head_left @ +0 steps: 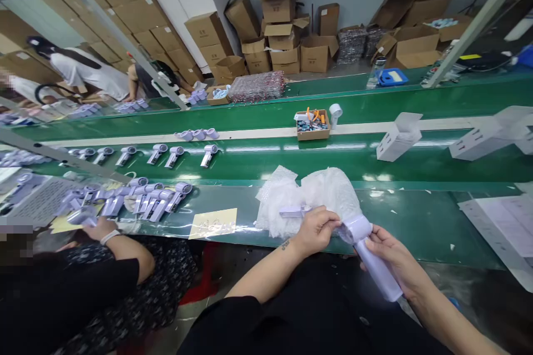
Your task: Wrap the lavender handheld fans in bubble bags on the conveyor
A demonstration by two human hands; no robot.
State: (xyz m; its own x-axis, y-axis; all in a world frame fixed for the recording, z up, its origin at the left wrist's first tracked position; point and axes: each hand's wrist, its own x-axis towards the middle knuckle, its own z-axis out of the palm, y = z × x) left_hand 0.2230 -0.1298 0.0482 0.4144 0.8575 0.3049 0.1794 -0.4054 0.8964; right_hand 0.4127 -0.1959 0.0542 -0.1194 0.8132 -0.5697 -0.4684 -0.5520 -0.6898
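Note:
My right hand (pixel 389 252) is wrapped round the handle of a lavender handheld fan (pixel 377 266), its round head up and its handle slanting down to the right. My left hand (pixel 316 228) is closed in a pinch beside the fan's head; what its fingers grip is hidden. Clear bubble wrap bags (pixel 331 194) lie in a heap on the green bench just beyond both hands. On the bags rests a second lavender piece (pixel 291 211), partly behind my left hand, its kind not clear.
A co-worker's hand (pixel 100 229) touches a fan at the left, near a pile of fans (pixel 156 202). More fans (pixel 175 156) lie along the green conveyor (pixel 250 158). Beyond stand a small box of tools (pixel 313 134) and open white boxes (pixel 398 137). A yellow paper (pixel 213 223) lies left.

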